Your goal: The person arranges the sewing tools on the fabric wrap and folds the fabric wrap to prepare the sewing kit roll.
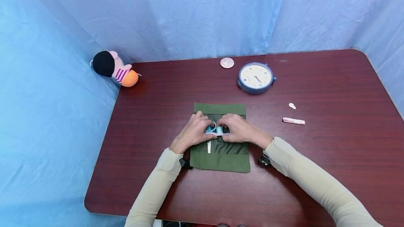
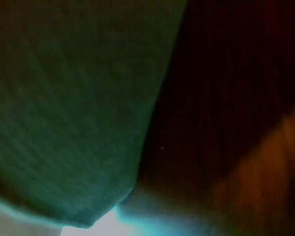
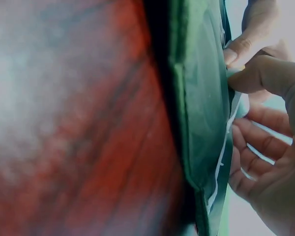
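Observation:
A green fabric organizer (image 1: 221,163) lies spread on the table, with a white elastic strip (image 1: 211,133) across its middle. My left hand (image 1: 196,129) pinches the strip beside turquoise-handled scissors (image 1: 209,147), whose blade points toward me below it. From the other side my right hand (image 1: 237,129) pinches the same strip between thumb and fingers. A small pale-turquoise item (image 1: 219,129) sits at the strip between both hands; its kind is unclear. In the right wrist view, my right hand (image 3: 268,147) is at the organizer's edge (image 3: 206,98), close to my left fingers (image 3: 243,46).
Beyond the organizer stands a blue-rimmed clock (image 1: 256,76), with a pinkish disc (image 1: 227,62) to its left. A pink-and-white stick (image 1: 294,121) and a small white piece (image 1: 291,105) lie right. A plush toy (image 1: 118,67) rests at the far left corner. Blue curtains surround the table.

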`<state>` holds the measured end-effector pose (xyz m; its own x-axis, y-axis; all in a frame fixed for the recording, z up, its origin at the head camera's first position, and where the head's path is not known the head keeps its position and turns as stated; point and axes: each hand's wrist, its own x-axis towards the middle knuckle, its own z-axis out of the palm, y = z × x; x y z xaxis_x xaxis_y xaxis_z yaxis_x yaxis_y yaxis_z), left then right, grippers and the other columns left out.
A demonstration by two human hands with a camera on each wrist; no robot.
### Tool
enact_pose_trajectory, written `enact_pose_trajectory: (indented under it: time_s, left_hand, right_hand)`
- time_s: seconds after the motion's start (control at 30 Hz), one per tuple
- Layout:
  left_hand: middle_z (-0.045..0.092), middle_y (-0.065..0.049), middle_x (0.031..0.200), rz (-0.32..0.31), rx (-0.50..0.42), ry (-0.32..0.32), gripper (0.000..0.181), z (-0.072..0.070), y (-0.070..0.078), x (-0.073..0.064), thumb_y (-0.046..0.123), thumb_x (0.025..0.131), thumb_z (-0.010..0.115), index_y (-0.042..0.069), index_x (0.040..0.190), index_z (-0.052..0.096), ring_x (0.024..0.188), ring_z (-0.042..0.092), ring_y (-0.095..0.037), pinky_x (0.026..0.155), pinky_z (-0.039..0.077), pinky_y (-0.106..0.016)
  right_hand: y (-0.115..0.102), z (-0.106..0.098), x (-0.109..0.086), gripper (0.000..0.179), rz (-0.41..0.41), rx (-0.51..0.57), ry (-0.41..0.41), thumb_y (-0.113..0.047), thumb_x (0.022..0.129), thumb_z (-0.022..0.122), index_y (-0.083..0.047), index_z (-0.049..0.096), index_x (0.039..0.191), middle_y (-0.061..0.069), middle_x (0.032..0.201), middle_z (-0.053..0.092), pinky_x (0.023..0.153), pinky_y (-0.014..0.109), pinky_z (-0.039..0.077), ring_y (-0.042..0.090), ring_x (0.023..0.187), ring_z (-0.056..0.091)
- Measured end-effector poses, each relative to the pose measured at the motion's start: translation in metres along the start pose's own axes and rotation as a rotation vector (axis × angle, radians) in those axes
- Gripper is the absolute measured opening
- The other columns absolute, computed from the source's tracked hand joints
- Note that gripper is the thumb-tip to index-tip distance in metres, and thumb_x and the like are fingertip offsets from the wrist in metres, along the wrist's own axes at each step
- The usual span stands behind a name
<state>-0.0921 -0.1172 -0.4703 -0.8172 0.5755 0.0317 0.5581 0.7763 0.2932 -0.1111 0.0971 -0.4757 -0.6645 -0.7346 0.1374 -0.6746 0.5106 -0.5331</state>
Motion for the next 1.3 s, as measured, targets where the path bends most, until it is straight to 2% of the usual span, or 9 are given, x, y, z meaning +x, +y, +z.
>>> enact_pose_trajectory:
  time_s: [0.17,0.5,0.83,0.93,1.07,1.2,1.3]
  left_hand:
    - [0.071,-0.002,0.091,-0.005,-0.004,-0.017,0.039,0.001,0.000,0.001,0.043,0.081,0.082,0.011,0.102,0.076,0.086,0.046,-0.020,0.077,0.037,-0.033]
    - [0.071,-0.001,0.092,-0.020,-0.013,-0.032,0.037,0.000,0.001,0.001,0.041,0.081,0.082,0.012,0.103,0.076,0.086,0.045,-0.020,0.078,0.036,-0.033]
    - [0.071,-0.002,0.095,-0.011,-0.027,-0.051,0.044,-0.002,0.000,-0.002,0.043,0.079,0.083,0.013,0.109,0.075,0.088,0.045,-0.019,0.078,0.036,-0.033]
    - [0.069,-0.003,0.103,-0.005,-0.040,-0.037,0.054,-0.004,-0.002,-0.007,0.045,0.075,0.086,0.015,0.118,0.071,0.091,0.046,-0.021,0.080,0.038,-0.035]
    - [0.057,-0.010,0.129,-0.014,-0.054,-0.026,0.079,-0.007,-0.005,-0.011,0.049,0.070,0.088,0.017,0.136,0.059,0.105,0.047,-0.027,0.088,0.042,-0.042]
    - [0.038,-0.012,0.158,-0.024,-0.055,-0.086,0.098,-0.008,-0.007,-0.009,0.053,0.069,0.088,0.019,0.150,0.045,0.133,0.040,-0.034,0.102,0.040,-0.051]
    - [0.026,-0.009,0.167,-0.018,-0.052,-0.162,0.106,-0.009,-0.008,-0.007,0.055,0.070,0.086,0.018,0.155,0.037,0.151,0.027,-0.035,0.112,0.035,-0.056]
  right_hand:
    - [0.003,0.000,0.001,0.033,-0.043,0.041,-0.020,-0.010,0.072,0.074,-0.007,0.073,0.104,0.005,0.098,0.070,0.075,0.033,0.051,0.015,0.085,0.060]
    - [0.003,-0.001,0.000,0.025,0.032,0.052,-0.022,-0.019,0.070,0.078,-0.013,0.072,0.093,-0.002,0.086,0.069,0.068,0.024,0.051,0.008,0.077,0.061]
    - [0.004,0.000,0.001,0.032,0.046,0.042,-0.056,-0.016,0.071,0.074,-0.011,0.072,0.103,0.001,0.094,0.069,0.072,0.027,0.051,0.012,0.081,0.060]
    - [0.004,0.000,0.001,0.033,0.048,0.037,-0.078,-0.016,0.073,0.074,-0.010,0.071,0.106,0.002,0.097,0.069,0.075,0.029,0.051,0.013,0.084,0.061]
    - [0.002,-0.002,0.000,0.034,0.049,0.004,-0.098,-0.016,0.076,0.074,-0.009,0.070,0.109,0.004,0.101,0.069,0.076,0.032,0.052,0.015,0.085,0.061]
    - [-0.003,-0.005,-0.002,0.033,0.046,-0.042,-0.108,-0.018,0.080,0.076,-0.009,0.069,0.112,0.006,0.105,0.068,0.075,0.035,0.053,0.016,0.086,0.061]
    - [-0.005,-0.005,-0.002,0.033,0.041,-0.063,-0.097,-0.021,0.082,0.077,-0.010,0.068,0.111,0.005,0.104,0.068,0.073,0.035,0.052,0.015,0.084,0.060]
